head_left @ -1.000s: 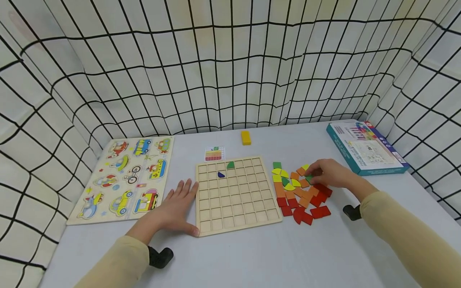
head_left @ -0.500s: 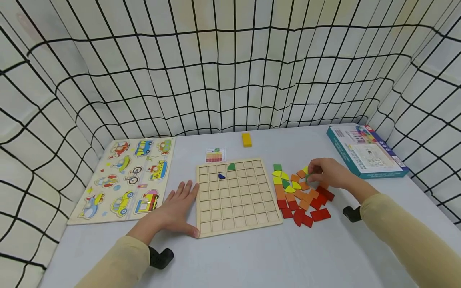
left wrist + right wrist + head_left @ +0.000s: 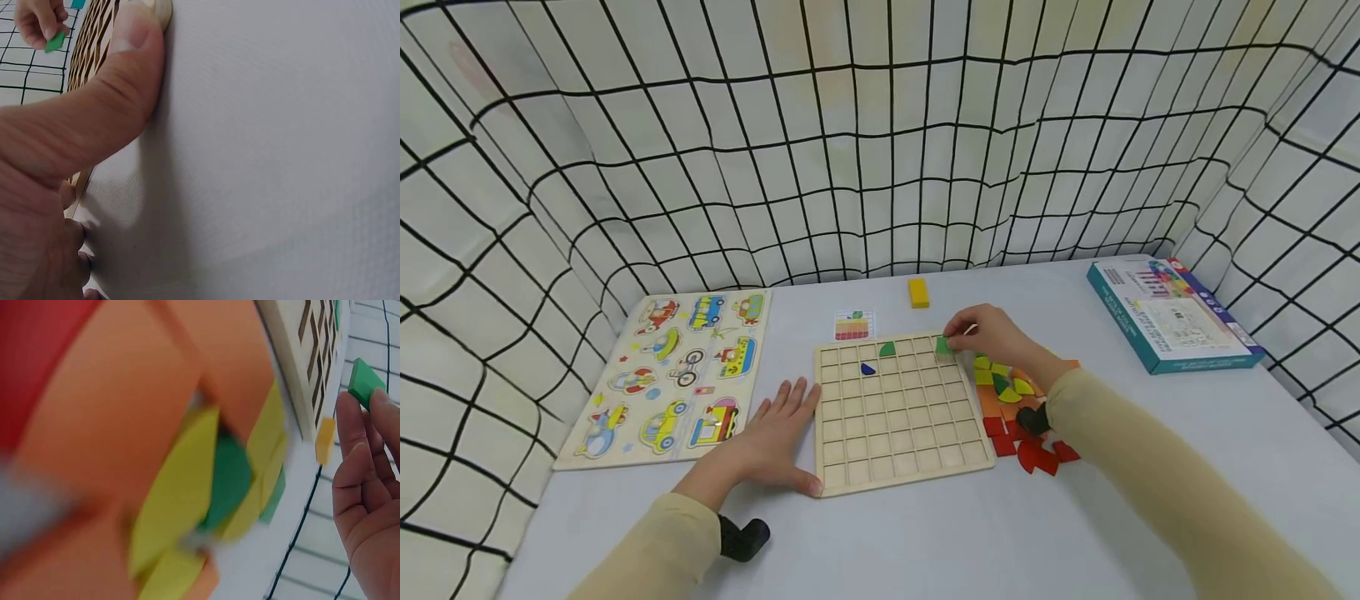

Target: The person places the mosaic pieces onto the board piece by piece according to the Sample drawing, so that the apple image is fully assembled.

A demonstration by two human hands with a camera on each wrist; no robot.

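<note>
Your right hand (image 3: 988, 335) pinches a green piece (image 3: 943, 345) in its fingertips, just above the upper right corner of the grid board (image 3: 898, 412) at centre frame. Your left hand (image 3: 775, 437) lies flat with fingers spread, thumb against the board's lower left corner.

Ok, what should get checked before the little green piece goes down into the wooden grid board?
1. Small green wooden piece pinched in the right hand: ok.
2. Square wooden grid board steadied by the left hand at its left edge: ok.
3. Piece over the board's top row, right side: ok.
4. Cell under it free: cannot tell, fingers hide it.
5. Small colour pattern card in sight above the board: ok.
6. Piece turned to match the card: cannot tell.
</note>
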